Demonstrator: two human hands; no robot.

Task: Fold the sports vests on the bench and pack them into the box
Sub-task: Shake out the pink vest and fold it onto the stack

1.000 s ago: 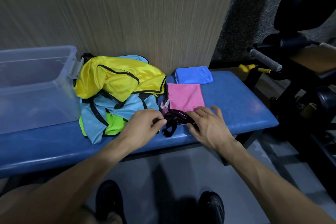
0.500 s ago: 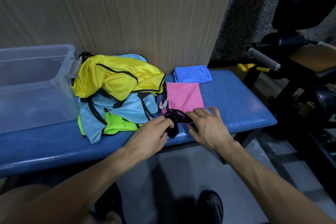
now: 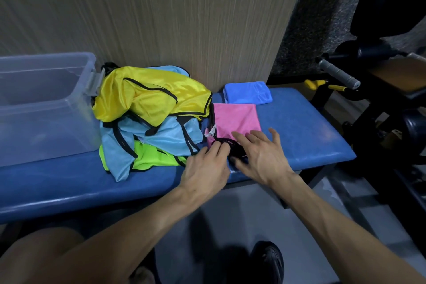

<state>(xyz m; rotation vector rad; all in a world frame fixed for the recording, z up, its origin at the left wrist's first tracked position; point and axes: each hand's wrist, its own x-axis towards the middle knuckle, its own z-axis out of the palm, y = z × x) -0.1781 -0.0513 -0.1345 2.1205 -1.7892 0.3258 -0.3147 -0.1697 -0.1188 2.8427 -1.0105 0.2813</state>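
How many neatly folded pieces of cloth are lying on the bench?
2: the blue folded cloth by the wall and the pink vest in front of it, under both hands. Others may hide in the heap.

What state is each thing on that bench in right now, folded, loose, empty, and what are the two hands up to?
pink vest: folded flat, black trim bunched at its near edge
blue vest: folded, against the wall
vest pile: loose, unfolded
box: open, looks empty
left hand: pinches the pink vest's trim
right hand: fingers straight, pressing the pink vest
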